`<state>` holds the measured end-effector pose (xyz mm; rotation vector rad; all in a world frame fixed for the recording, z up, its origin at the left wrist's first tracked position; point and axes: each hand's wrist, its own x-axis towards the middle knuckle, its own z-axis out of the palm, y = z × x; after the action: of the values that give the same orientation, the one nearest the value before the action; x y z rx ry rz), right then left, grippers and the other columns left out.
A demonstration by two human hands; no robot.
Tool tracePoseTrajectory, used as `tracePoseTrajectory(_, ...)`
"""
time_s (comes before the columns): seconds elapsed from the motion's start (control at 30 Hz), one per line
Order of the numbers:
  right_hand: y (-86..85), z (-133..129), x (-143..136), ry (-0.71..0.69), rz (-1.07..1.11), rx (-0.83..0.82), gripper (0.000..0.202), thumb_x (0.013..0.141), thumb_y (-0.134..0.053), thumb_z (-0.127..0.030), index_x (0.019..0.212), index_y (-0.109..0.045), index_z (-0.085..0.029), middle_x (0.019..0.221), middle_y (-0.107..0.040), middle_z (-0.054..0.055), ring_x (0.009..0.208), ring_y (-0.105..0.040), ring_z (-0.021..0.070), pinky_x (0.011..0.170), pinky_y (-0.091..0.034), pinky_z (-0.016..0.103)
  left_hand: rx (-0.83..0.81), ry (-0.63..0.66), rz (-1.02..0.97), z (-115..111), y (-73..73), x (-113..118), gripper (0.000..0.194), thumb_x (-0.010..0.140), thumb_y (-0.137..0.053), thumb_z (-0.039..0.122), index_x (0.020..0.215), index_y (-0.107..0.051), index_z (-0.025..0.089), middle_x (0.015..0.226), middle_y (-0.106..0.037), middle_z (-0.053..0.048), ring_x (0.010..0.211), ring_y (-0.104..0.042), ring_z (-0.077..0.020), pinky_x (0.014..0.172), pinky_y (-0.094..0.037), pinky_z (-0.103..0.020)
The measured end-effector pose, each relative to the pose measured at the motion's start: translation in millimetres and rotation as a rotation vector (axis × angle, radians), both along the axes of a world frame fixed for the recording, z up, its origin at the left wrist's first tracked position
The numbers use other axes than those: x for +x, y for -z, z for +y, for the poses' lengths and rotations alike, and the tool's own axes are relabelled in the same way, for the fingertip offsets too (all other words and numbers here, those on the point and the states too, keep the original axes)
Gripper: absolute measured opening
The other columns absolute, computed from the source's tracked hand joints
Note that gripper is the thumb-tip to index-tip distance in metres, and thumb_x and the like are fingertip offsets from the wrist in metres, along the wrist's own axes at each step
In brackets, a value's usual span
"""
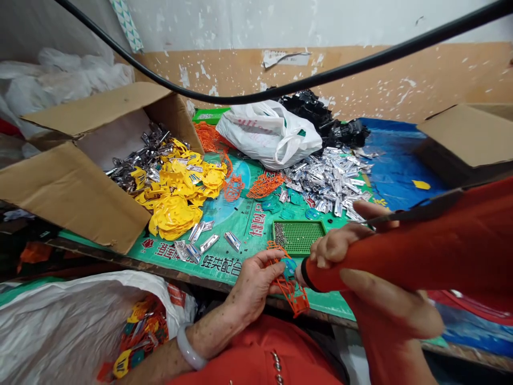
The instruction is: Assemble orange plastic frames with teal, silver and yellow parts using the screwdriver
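My left hand [253, 284] is closed on an orange plastic frame [298, 306] at the front edge of the table. A small teal plastic piece [289, 268] lies on that frame, between my fingers and the tool tip. My right hand [395, 305] grips a red electric screwdriver [425, 240], held nearly level. Its tip meets or almost meets the teal piece; exact contact cannot be made out. Just behind the frame sits a green gridded tray [306, 238] with small screws [279, 235] gathered at its left side.
A cardboard box [88, 192] spills yellow plastic parts [180, 182] at left. Silver metal pieces [332, 179] are heaped behind the tray, beside a white plastic bag [268, 133]. A black cable [224, 100] hangs across the top. An open sack [52, 326] holds assembled pieces.
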<state>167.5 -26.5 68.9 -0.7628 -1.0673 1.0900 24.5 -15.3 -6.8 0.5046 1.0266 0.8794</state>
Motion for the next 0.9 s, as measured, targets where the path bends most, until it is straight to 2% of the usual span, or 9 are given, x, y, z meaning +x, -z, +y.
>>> tracePoseTrajectory(0.1, 1.6, 1, 1, 0.002, -0.03, -0.011, 0.057, 0.068, -0.08, -0.028, 0.117, -0.051, -0.033, 0.072, -0.065, -0.005, 0.062, -0.061, 0.0175, 0.068, -0.05, 0.039, -0.005, 0.01, -0.008, 0, -0.5, -1, 0.045, 0.059, -0.084, 0.03, 0.095, -0.065, 0.012, 0.074, -0.069, -0.002, 0.058, -0.065, -0.0139, 0.055, -0.056, -0.027)
tracePoseTrajectory(0.33, 8.7, 0, 2, -0.092, -0.027, 0.039, 0.054, 0.074, -0.075, -0.025, 0.121, -0.051, -0.035, 0.075, -0.065, -0.004, 0.066, -0.061, 0.0181, 0.07, -0.051, 0.039, -0.001, 0.02, -0.005, 0, -1.1, -2, 0.041, 0.059, -0.082, 0.026, 0.092, -0.064, 0.011, 0.07, -0.069, -0.003, 0.057, -0.063, -0.0134, 0.051, -0.055, -0.025)
tracePoseTrajectory(0.57, 7.2, 0, -4, -0.041, -0.187, 0.087, 0.046, 0.078, -0.074, -0.032, 0.118, -0.053, -0.034, 0.075, -0.063, -0.003, 0.07, -0.061, 0.018, 0.07, -0.051, 0.038, -0.022, 0.064, -0.022, 3, 1.9, -3, 0.037, 0.061, -0.079, 0.023, 0.092, -0.063, 0.012, 0.072, -0.069, -0.005, 0.059, -0.064, -0.0149, 0.05, -0.054, -0.025)
tracePoseTrajectory(0.73, 7.0, 3, -3, 0.014, -0.168, 0.108, 0.053, 0.075, -0.075, -0.042, 0.122, -0.051, -0.036, 0.071, -0.063, -0.003, 0.064, -0.061, 0.0184, 0.071, -0.051, 0.041, 0.01, 0.107, -0.035, 5, -4.6, -11, 0.034, 0.066, -0.077, 0.024, 0.095, -0.062, 0.015, 0.078, -0.068, -0.004, 0.062, -0.064, -0.0148, 0.053, -0.054, -0.025)
tracePoseTrajectory(0.8, 3.8, 4, 0, 0.039, -0.104, 0.106, 0.052, 0.075, -0.074, -0.046, 0.122, -0.052, -0.039, 0.068, -0.061, -0.004, 0.058, -0.058, 0.018, 0.065, -0.052, 0.041, 0.044, 0.128, -0.018, 7, -8.8, -16, 0.037, 0.067, -0.076, 0.022, 0.101, -0.062, 0.017, 0.085, -0.068, -0.003, 0.065, -0.064, -0.0144, 0.055, -0.054, -0.025)
tracePoseTrajectory(0.9, -6.8, 9, 4, 0.155, -0.067, 0.084, 0.056, 0.072, -0.078, -0.04, 0.123, -0.056, -0.037, 0.072, -0.061, -0.002, 0.061, -0.058, 0.0191, 0.059, -0.051, 0.039, 0.084, 0.152, -0.008, 10, -11.5, -22, 0.06, 0.065, -0.073, 0.012, 0.123, -0.057, 0.021, 0.095, -0.068, -0.003, 0.073, -0.064, -0.0144, 0.063, -0.053, -0.026)
